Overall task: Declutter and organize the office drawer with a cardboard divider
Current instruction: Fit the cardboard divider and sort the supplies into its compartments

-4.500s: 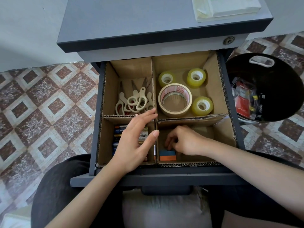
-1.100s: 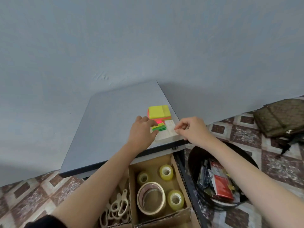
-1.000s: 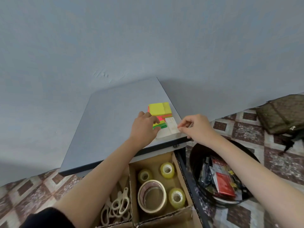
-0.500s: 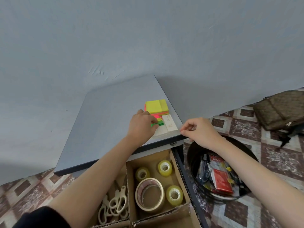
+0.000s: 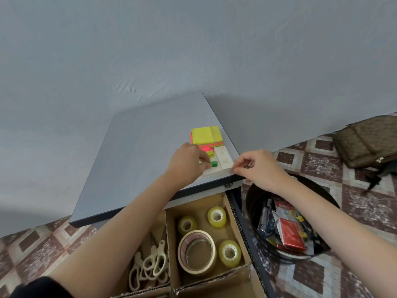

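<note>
Nearest is the open drawer [image 5: 242, 222], which holds a cardboard divider [image 5: 168, 239]. In its left compartment lie pale scissors [image 5: 154, 263]. In the right compartment a big tape roll [image 5: 212, 252] lies flat, with three small yellow rolls [image 5: 235, 260] around it. Just to the right of the drawer a black bin [image 5: 255, 203] stands on the tiled floor [image 5: 354, 190], and it is full of mixed packets, one of them red. Both forearms reach over the drawer to the grey worktop [image 5: 139, 158] above it. The right hand [image 5: 260, 168] is at the front right corner of the worktop, where thumb and forefinger pinch the near corner of a flat white pack [image 5: 223, 158]; the other fingers are curled. The left hand [image 5: 187, 164] lies over the left part of the same pack with bent fingers, the tips at the green tabs [image 5: 213, 163]; I cannot tell if it really grips them. Just behind the pack and touching it is a pile of notes [image 5: 206, 135], yellow on top and pink below. Further to the right a brown bag [image 5: 369, 140] lies on the floor by the grey wall [image 5: 193, 50].
</note>
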The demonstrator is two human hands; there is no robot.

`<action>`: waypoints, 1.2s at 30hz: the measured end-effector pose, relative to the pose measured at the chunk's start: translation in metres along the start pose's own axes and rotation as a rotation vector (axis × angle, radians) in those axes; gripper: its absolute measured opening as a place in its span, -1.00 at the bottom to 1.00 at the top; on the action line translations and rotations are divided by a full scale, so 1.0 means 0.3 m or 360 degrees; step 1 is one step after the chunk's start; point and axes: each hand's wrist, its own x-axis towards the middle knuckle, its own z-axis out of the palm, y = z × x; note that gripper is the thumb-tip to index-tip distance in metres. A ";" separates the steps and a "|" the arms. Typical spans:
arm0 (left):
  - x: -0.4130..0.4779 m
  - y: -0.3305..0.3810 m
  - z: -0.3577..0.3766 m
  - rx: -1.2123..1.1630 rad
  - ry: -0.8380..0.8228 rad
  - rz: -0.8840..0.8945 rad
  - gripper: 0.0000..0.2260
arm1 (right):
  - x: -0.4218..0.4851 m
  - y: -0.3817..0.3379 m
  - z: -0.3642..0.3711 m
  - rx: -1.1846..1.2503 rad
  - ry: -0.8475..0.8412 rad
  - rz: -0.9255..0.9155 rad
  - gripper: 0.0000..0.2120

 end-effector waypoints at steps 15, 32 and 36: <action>0.025 0.013 -0.038 -0.0347 -0.0179 -0.0179 -0.85 | 0.152 -0.091 -0.025 -0.0094 0.0165 -0.0177 -0.89; -0.105 -0.191 -0.014 -0.1137 0.0302 -0.0643 -0.94 | 0.219 -0.133 0.034 -0.0246 -0.0054 -0.0273 -0.89; -0.139 -0.218 0.024 -0.1279 0.0391 -0.0654 -0.91 | 0.248 -0.154 0.070 -0.0413 -0.0171 -0.0264 -0.85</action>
